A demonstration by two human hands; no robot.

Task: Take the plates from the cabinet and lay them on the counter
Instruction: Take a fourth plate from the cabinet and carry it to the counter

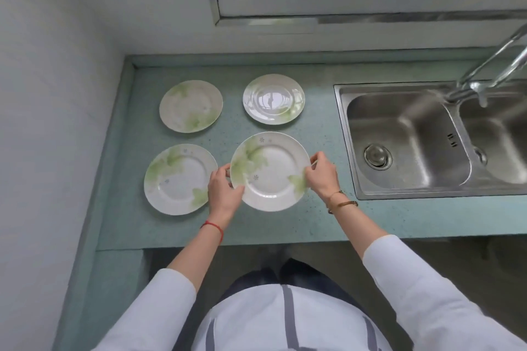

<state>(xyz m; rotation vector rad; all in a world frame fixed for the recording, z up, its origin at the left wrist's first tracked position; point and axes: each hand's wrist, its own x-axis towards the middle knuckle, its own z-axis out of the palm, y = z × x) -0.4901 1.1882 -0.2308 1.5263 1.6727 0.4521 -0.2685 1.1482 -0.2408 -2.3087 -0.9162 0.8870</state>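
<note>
The fourth plate (269, 171) is being set down at the near right of the surface (328, 216), its rim pinched by the fingers of the left hand (224, 189) and right hand (322, 175), so release is judged next.

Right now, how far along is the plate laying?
Three plates already lie on the counter: back-left, back-right, front-left. The left hand and right hand hold a fourth plate by its rim. The cabinet is out of view, so what remains is unknown.
</note>
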